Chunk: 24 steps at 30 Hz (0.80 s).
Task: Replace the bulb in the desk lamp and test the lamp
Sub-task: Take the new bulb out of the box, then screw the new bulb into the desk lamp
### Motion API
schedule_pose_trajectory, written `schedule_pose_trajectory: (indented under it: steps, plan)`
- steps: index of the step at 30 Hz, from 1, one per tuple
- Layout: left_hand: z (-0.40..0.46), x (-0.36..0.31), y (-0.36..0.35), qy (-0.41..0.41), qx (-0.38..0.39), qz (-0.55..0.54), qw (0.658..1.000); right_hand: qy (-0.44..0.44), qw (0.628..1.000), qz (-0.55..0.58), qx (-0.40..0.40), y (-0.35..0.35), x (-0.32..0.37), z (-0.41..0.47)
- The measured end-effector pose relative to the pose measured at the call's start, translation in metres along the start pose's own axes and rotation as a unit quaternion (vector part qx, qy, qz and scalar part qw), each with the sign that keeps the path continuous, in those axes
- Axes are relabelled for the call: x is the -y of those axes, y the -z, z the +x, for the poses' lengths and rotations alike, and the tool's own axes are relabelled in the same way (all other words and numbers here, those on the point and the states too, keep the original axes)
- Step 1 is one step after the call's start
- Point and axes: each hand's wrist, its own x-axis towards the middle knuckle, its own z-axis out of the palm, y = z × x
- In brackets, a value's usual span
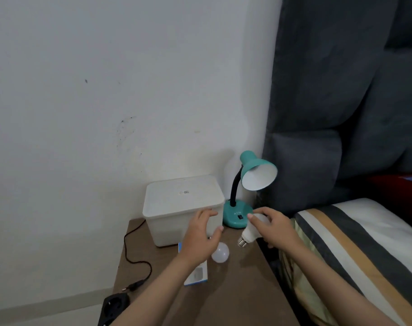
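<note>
While the right hand (276, 228) grips a bulb (252, 231), the lamp (238, 216) base reads "ATN".

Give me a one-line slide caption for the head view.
Right hand holds a white bulb near the teal desk lamp; left hand hovers over a second bulb.

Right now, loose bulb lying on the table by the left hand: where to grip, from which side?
Take the loose bulb by its round globe, from above. Its globe faces up and toward the camera, while the base is hidden under the left hand. Judgement only.
</note>
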Motion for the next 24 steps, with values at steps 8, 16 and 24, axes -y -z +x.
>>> schedule_pose_trajectory:
  steps: [8, 16, 24]
  plan:
    - [0.083, -0.036, -0.037, -0.076, -0.043, -0.01, 0.996, 0.037, 0.959, 0.206, -0.188, 0.012, -0.012, 0.043]
    - [0.138, -0.047, -0.07, -0.096, -0.058, -0.059, 0.992, 0.107, 0.928, 0.237, -0.268, -0.02, -0.019, 0.093]
    - [0.15, -0.038, -0.081, -0.122, -0.118, -0.067, 0.983, 0.179, 0.919, 0.188, -0.297, -0.034, -0.025, 0.123]
